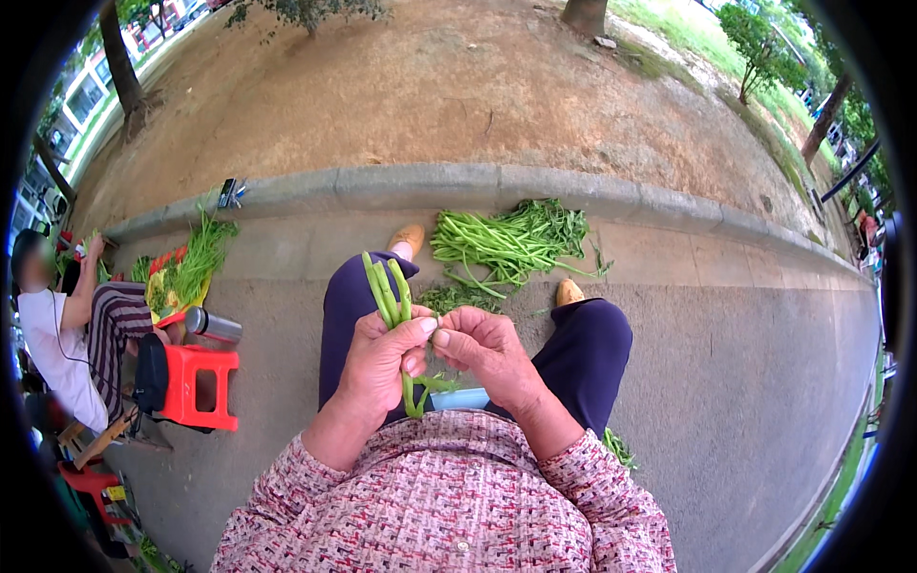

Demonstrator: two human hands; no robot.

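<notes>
Head view's all I've got on my end, and the fingertips are the annoying bit: the right hand [487, 349] has thumb and finger bunched up against the left thumb, and I honestly can't tell whether it's gripping anything. Left hand [382, 358] is easier, curled round a few green stalks [389, 291], though its fingers cover their middles. A light blue thing [460, 398] between the thighs is mostly hidden by the shirt [449, 487], so no clue what it is. I'll place everything off the heap of greens [501, 244] on the ground. It lies on grey pavement [735, 382], with a concrete curb [420, 186] just beyond it and bare brown dirt [411, 105] past that, so we're outdoors. Well left of the heap there's a red stool [205, 382], a metal flask [215, 325] and a seated person [67, 353], partly lost at the dark lens rim. The held stalks are on the near side of the heap, a bit to its left, up over the lap. Their long axis runs away from the body, far ends pointing curbward and leaning slightly left, near ends poking out toward the shirt.
</notes>
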